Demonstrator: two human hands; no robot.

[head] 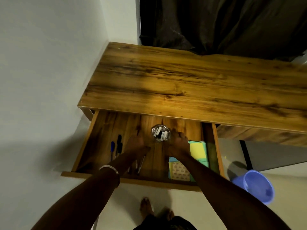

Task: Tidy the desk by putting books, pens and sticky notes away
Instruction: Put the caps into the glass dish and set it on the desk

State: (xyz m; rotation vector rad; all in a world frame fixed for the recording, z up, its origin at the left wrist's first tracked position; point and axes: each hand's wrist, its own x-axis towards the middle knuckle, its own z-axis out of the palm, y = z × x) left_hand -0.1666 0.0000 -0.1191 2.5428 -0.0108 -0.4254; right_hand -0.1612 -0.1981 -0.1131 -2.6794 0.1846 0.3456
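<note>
One wooden desk (199, 83) fills the view, its one drawer (116, 127) pulled open. At 4 o'clock stands one blue bucket (254, 186), its rim cut by the right forearm. Sticky notes (197, 150) lie in the drawer's right side, partly hidden. Both hands, left hand (136, 145) and right hand (178, 143), flank one glass jar (160, 135); whether they grip it I cannot tell. Perhaps three pens (116, 146) lie at 9 o'clock, others blurred under the wrist.

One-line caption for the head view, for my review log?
Both hands, left hand and right hand, flank a glass jar in the open drawer, pens left, sticky notes right.
</note>
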